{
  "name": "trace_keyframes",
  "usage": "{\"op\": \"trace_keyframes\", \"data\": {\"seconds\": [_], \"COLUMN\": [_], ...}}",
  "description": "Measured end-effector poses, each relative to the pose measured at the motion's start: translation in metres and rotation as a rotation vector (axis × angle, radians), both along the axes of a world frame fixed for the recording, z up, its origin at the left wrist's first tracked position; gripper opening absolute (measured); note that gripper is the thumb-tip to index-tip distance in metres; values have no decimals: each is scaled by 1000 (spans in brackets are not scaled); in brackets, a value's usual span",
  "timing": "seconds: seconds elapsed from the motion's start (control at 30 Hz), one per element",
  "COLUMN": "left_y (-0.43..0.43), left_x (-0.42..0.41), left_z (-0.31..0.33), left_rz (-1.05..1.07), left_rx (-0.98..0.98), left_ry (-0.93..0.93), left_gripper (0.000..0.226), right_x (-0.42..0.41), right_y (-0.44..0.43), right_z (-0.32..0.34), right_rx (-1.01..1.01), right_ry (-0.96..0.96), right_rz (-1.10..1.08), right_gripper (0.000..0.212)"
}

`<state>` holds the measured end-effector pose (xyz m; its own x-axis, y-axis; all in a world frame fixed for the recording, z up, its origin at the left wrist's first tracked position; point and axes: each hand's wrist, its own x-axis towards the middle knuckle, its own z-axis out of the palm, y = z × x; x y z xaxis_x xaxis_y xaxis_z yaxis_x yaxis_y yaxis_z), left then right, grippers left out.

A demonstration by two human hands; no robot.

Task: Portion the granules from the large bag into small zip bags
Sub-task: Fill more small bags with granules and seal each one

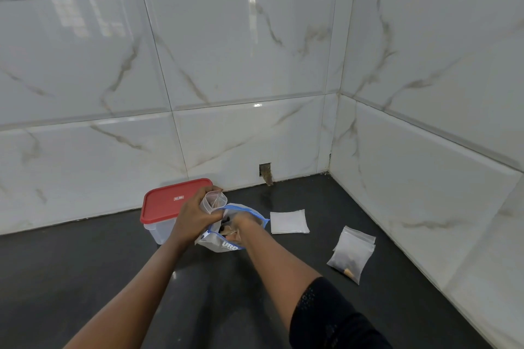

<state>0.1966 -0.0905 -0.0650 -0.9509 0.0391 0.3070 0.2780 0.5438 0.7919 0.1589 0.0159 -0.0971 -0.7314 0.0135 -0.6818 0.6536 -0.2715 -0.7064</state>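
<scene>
We're over a dark countertop, tucked into a corner of glossy white tiled walls veined in grey. There's a small rough hole in the back wall just above the counter.

Our left hand is up front, fingers curled round a small zip bag, gripping it by its side with the mouth gaping open and tilted up. It hangs just above the near-left rim of the large bag, which sits on the counter in the middle, its blue zip edge spread wide.

Our right hand is plunged down into that large bag. The fingers are buried inside, so we can't tell whether they're clenched, loose or holding anything. A black sleeve covers the upper arm.

Behind the left hand, close to the back wall, stands a clear plastic container with a red lid pressed on.

To the right of the large bag, a flat stack of empty bags lies on the counter, apart from it. Further right and nearer to us, close to the side wall, the filled bags lie piled on each other, greyish-brown contents showing through the plastic.
</scene>
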Motion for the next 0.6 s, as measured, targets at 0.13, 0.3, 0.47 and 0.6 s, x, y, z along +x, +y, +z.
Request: {"op": "trace_keyframes", "data": {"seconds": [0.13, 0.3, 0.47, 0.6], "left_y": [1, -2, -3, 4], "left_x": [1, 2, 7, 6], "left_z": [3, 2, 3, 5], "left_rz": [0, 7, 4, -32], "left_rx": [14, 9, -31, -4], "left_ry": [1, 13, 37, 41], "left_gripper": [45, 44, 45, 45], "right_x": [10, 18, 27, 23], "right_y": [-1, -2, 8, 16], "right_z": [17, 21, 23, 26], "right_rx": [-22, -60, -119, -113], "right_ry": [110, 76, 30, 77], "right_rz": [94, 143, -10, -145], "right_gripper": [40, 15, 17, 16]}}
